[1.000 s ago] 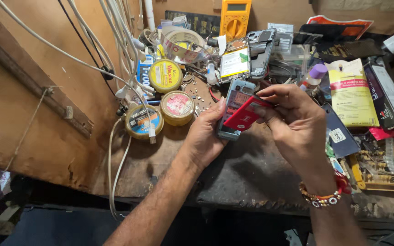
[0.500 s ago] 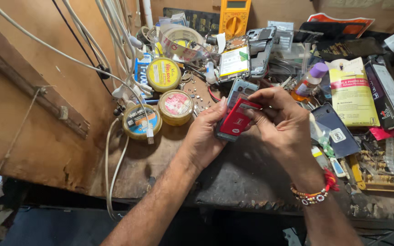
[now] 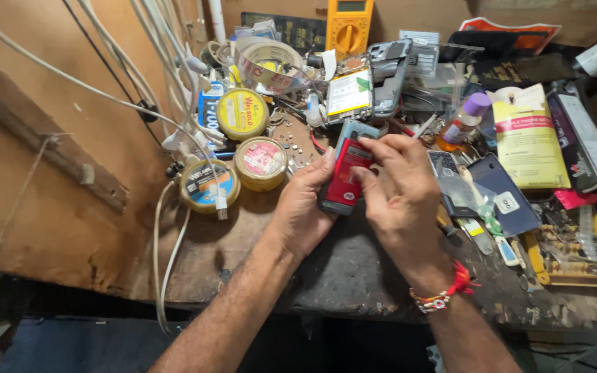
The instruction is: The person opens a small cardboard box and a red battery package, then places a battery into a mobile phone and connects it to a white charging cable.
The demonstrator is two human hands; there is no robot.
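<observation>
Head view: the left hand (image 3: 307,207) grips a small phone (image 3: 343,169) with a red battery from below, above the table (image 3: 354,276) — the right hand (image 3: 399,186) pinches its top edge; round tins (image 3: 260,162) lie left.

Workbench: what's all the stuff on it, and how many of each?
phone: 1, red and grey, held in both hands above the workbench
round tins: 3, yellow, left of the phone
multimeter: 1, yellow, at the back
tape roll: 1, clear, back left
cables: several, white, hanging at left
small bottle: 1, purple cap, right of the hands
yellow packet: 1, far right
dark phone cover: 1, blue-black, right of the hands
left hand: 1, gripping the phone's left edge
right hand: 1, fingers on the phone's front, beaded band on wrist
</observation>
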